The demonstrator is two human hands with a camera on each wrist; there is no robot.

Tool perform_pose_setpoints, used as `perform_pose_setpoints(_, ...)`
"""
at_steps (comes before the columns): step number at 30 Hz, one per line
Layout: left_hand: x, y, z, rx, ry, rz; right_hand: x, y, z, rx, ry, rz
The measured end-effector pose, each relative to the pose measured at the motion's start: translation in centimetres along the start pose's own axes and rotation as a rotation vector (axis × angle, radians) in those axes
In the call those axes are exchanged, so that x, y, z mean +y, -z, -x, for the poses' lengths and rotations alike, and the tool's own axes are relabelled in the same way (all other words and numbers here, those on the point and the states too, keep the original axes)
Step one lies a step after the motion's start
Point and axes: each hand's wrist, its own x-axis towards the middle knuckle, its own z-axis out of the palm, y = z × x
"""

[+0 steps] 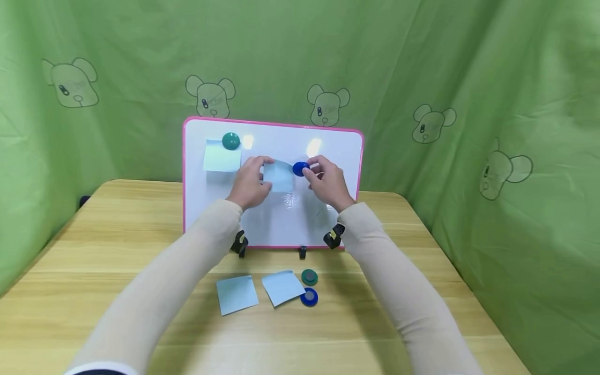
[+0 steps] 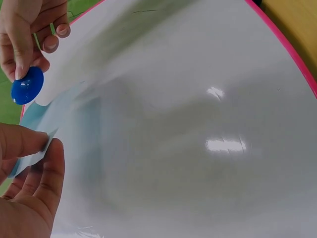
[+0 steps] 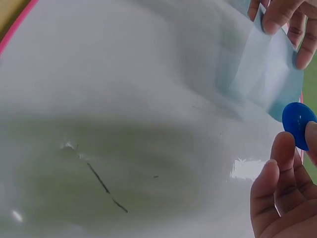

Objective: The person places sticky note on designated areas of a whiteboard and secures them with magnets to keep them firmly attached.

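Observation:
A whiteboard (image 1: pixel 309 224) with a pink frame stands upright on the table. In front of its middle my left hand (image 1: pixel 252 183) pinches the left edge of a light blue sticky note (image 1: pixel 280 177); in the left wrist view that edge bends between thumb and fingers. To the right, my right hand (image 1: pixel 327 182) holds a round blue magnet (image 1: pixel 300 169) between thumb and fingers, right at the note's upper right corner. Up on the board's left, a green magnet (image 1: pixel 230 141) sits on the top edge of another blue sticky note (image 1: pixel 222 157).
On the wooden table before the board lie two more sticky notes (image 1: pixel 237 295), a green magnet (image 1: pixel 309 277) and a blue magnet (image 1: pixel 309 297). Small black feet (image 1: pixel 302 252) support the board's lower edge. A green curtain (image 1: pixel 281 52) hangs behind and at both sides.

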Motion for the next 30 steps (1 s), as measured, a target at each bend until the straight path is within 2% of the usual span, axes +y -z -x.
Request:
perform_pose_setpoints(14,-0.3,-0.1,-1.4,0.049,0.004,0.042,-0.6,-0.9,-1.2,0.017,-0.013,-0.028)
perform_pose_setpoints(22,-0.3,0.2,-1.9,0.054,0.014,0.037,-1.2,-1.3,-2.1,0.015,-0.033,-0.037)
perform_pose_setpoints(30,0.0,0.1,-2.6,0.063,0.037,0.014,-1.7,-1.7,-2.8,0.019,-0.039,0.000)
